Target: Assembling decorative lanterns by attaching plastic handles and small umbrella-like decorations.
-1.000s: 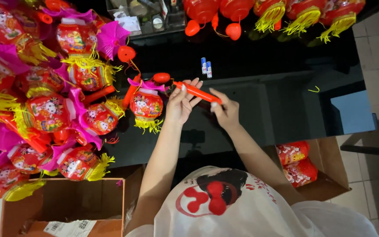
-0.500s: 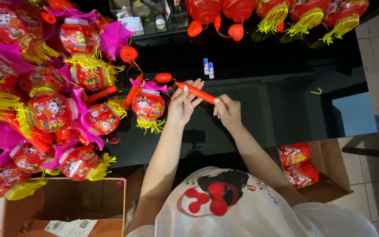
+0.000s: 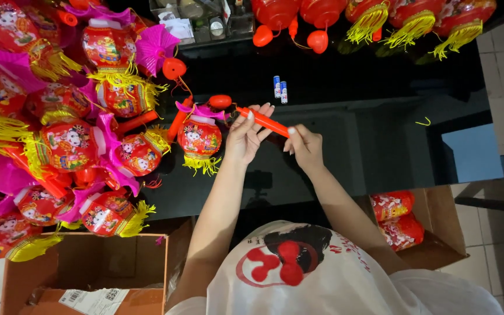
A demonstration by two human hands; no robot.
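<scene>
Both my hands are shut on a slim red-orange stick [image 3: 265, 122] held over a black glass table [image 3: 380, 146]. My left hand [image 3: 245, 139] grips the stick's left part, near its end. My right hand [image 3: 303, 147] pinches the right end. Just left of my left hand lies a small red paper lantern [image 3: 199, 137] with a pink top, a printed cartoon figure and a yellow fringe. A red knob [image 3: 220, 101] sits by the stick's left tip.
A big heap of similar red, pink and yellow lanterns [image 3: 59, 140] fills the left side. More red lanterns [image 3: 380, 17] line the far edge. Two small batteries [image 3: 280, 89] stand on the table. Cardboard boxes sit at lower left [image 3: 88, 268] and lower right [image 3: 438, 233].
</scene>
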